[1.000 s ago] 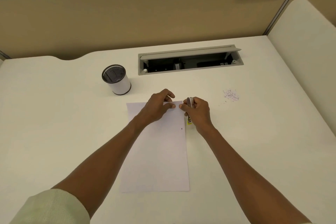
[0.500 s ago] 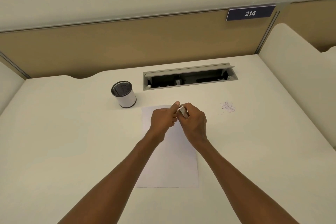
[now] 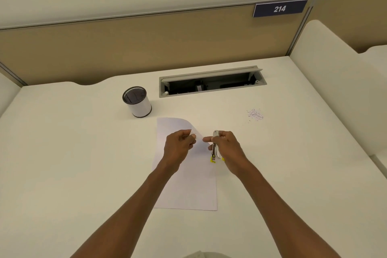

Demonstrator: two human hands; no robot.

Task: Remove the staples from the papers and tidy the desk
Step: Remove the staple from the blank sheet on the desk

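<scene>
On desk (image 3: pixel 62 163), L hand (image 3: pixel 178 148) grip pinching papers (image 3: pixel 188 184) corner, R hand (image 3: pixel 227 146) grip holding staple remover (image 3: pixel 215 148), cup (image 3: pixel 137 101) behind, staple pile (image 3: pixel 255 114) R.

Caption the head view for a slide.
Left hand lifts the paper corner; right hand grips a staple remover.

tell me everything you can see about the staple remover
The staple remover is a small silvery metal tool with yellow tips at its near end. The right hand grips it, fingers curled round its upper part, so it hangs lengthwise, near end low, at the paper's right edge. Whether it touches the paper cannot be told.
</scene>
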